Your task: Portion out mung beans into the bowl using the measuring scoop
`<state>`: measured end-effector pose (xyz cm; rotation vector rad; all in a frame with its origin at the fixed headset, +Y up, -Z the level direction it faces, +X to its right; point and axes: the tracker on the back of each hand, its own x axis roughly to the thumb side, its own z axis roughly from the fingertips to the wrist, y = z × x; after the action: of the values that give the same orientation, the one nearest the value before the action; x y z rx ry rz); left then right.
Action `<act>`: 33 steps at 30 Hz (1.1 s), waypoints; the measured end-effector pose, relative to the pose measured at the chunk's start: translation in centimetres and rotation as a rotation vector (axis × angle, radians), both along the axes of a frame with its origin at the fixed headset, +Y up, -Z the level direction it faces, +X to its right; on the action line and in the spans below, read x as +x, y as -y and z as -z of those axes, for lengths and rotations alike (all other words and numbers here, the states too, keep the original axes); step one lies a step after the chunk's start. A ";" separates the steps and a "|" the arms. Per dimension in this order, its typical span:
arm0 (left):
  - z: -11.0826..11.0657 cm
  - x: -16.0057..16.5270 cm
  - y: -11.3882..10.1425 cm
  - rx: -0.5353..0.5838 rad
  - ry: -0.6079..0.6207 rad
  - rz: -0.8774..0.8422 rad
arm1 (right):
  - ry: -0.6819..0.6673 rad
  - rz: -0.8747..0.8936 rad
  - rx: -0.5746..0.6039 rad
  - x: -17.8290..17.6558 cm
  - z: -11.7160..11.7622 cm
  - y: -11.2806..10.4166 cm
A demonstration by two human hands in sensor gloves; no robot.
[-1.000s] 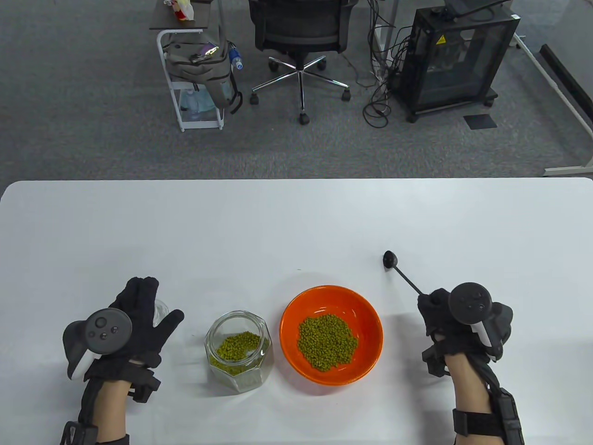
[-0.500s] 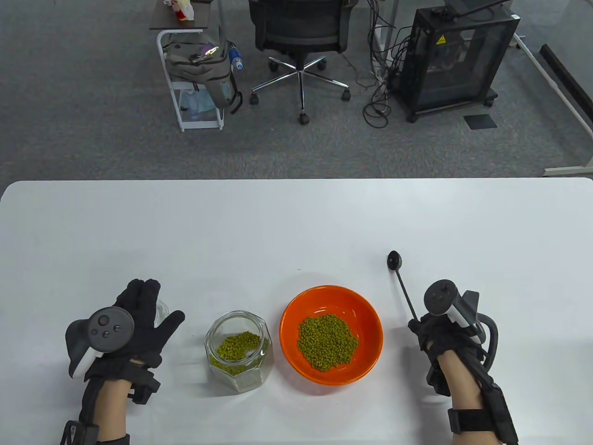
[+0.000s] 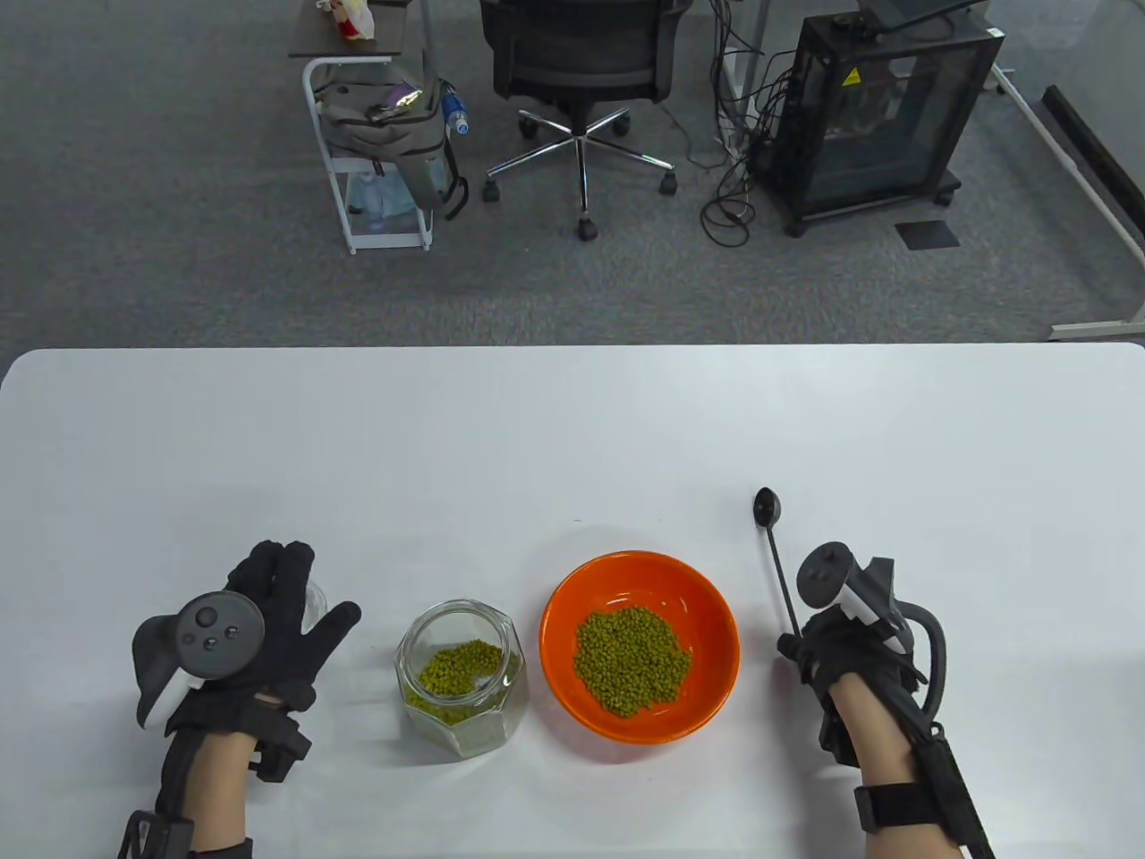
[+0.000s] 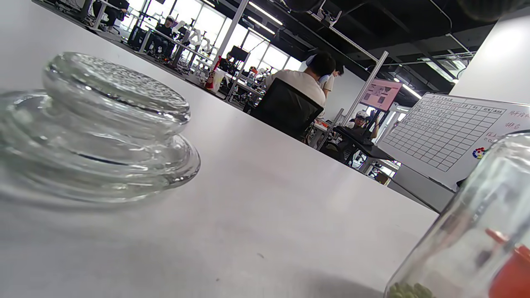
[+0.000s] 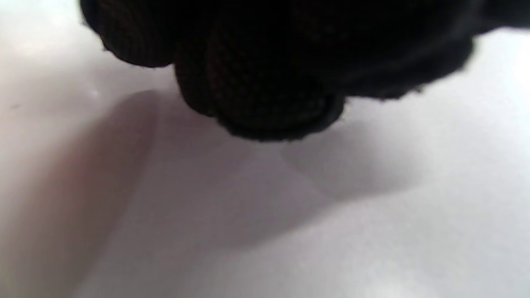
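Measuring scoop [image 3: 775, 555]: black, long thin handle, small round cup at the far end. Lies right of the bowl, the cup well beyond the bowl's far rim. Right hand [image 3: 836, 658] pinches the near end of the handle, fingers curled round it; whether the cup rests on the desk [image 3: 572, 429] cannot be told.

Mung beans [image 3: 632, 660]: a green heap in the orange bowl [image 3: 572, 608], near centre. A smaller lot sits low in the open glass jar [image 3: 461, 676] just left of the bowl.

Left hand [image 3: 268, 617]: spread flat on the desk, left of the jar, partly covering the glass lid [image 4: 99, 124], gripping nothing.

Risks: a grip this far back gives poor control of the cup, so a loaded scoop could tilt and spill. The narrow jar mouth and low beans call for a steep dip, which may nudge the unsteadied jar.

Room: jar and bowl nearly touch, so the carry is short. Wide bare desk lies beyond and to the right; the near edge is close.
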<state>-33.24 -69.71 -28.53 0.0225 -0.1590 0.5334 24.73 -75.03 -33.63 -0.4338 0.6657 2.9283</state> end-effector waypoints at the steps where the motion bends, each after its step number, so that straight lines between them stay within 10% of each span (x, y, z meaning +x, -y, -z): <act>1: 0.0 0.0 0.0 -0.001 0.000 0.000 | -0.001 -0.002 -0.002 0.0 0.0 0.0; 33: 0.2 0.6 0.6 -0.069 0.014 0.030 | 0.106 0.081 -0.081 2.2 0.3 1.0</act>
<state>-32.67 -70.35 -28.75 -0.0510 -0.1540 0.5092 26.89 -76.05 -33.97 -0.5520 0.7703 2.7879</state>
